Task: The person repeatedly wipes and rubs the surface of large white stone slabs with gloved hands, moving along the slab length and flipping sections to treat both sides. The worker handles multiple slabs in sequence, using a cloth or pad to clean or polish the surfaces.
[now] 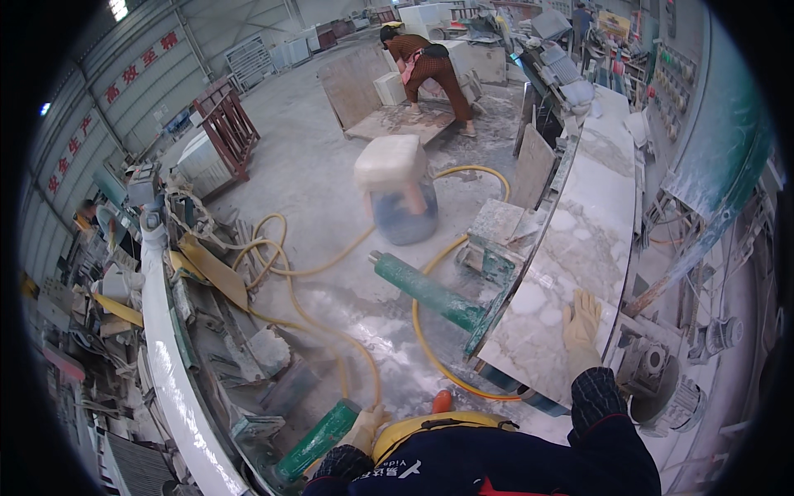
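Observation:
My right hand (pixel 583 321), in a pale yellow rubber glove, lies flat on a long slab of white and beige marbled stone (pixel 556 269). Its fingers are stretched out and point away from me. The slab rests along a machine bed on my right. My left hand (pixel 364 428), gloved alike, is low in front of my body, between a green roller (pixel 318 440) and my yellow apron (pixel 438 426). The left fingers are too small and blurred to read, and no object shows in them.
A second green roller (pixel 426 289) juts from the bed into the aisle. Yellow hoses (pixel 335 331) loop over the wet floor. A blue barrel with a pale top (pixel 397 194) stands ahead. Beyond, a co-worker (pixel 430 70) bends over stone blocks. Another long machine (pixel 178 355) flanks my left.

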{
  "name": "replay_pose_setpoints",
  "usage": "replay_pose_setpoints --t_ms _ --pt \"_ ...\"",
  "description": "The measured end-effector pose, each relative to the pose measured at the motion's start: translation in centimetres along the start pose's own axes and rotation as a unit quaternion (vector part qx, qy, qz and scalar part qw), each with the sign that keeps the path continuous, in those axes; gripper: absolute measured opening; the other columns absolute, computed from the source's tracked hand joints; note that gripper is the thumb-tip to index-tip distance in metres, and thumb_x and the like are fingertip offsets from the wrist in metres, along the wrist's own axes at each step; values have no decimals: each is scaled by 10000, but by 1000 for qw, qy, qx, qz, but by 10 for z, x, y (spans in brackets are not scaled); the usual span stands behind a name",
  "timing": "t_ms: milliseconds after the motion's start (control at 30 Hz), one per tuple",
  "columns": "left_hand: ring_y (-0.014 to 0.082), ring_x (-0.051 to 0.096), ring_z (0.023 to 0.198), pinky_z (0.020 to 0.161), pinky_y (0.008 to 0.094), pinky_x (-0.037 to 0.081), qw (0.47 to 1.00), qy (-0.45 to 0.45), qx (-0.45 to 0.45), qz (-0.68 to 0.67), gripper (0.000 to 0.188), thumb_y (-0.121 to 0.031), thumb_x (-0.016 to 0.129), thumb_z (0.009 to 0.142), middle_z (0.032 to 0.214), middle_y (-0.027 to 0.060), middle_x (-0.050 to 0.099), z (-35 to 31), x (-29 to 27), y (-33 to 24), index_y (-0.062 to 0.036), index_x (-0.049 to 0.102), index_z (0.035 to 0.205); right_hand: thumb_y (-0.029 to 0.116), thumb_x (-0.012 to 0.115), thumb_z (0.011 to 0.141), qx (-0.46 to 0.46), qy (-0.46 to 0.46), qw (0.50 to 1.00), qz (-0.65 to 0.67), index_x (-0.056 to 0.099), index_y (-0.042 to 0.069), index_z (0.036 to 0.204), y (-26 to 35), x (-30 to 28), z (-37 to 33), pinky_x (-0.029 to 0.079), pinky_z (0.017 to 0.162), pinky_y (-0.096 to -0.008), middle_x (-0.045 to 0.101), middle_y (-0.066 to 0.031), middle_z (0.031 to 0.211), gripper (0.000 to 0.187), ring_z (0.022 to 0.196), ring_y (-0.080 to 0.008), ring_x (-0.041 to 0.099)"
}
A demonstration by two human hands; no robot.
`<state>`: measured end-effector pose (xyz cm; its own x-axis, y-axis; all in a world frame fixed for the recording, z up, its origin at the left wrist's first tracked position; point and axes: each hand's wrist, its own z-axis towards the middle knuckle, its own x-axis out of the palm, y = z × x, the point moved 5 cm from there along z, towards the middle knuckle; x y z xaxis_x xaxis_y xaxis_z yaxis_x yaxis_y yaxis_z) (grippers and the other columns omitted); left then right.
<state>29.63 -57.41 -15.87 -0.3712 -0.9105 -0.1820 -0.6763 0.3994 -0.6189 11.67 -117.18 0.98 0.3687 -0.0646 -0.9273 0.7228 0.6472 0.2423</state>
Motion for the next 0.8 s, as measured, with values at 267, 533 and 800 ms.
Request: replay_pose_setpoints --t_ms 267,533,800 --pt "274 742 962 848 340 564 1000 5 6 -3 341 -266 613 985 1113 175 732 -11 -6 -5 11 611 1183 341 541 967 2 19 1000 18 509 81 1463 2 -6 6 184 1247 -469 478 -142 1532 561 1468 -308 357" --pt "257 736 991 867 343 548 999 -7 23 32 407 -300 608 997 1127 165 732 -16 -10 4 4 600 1267 346 545 964 0 11 1000 -4 517 79 1456 0 -4 11 196 1241 -477 479 -148 1530 560 1459 -314 367" --pt "243 731 992 867 341 545 997 -8 73 19 389 -286 585 1005 1109 147 735 -58 -17 9 2 612 1265 351 525 979 11 23 1000 -8 524 81 1454 -1 -2 16 184 1245 -472 472 -157 1538 547 1470 -308 358"
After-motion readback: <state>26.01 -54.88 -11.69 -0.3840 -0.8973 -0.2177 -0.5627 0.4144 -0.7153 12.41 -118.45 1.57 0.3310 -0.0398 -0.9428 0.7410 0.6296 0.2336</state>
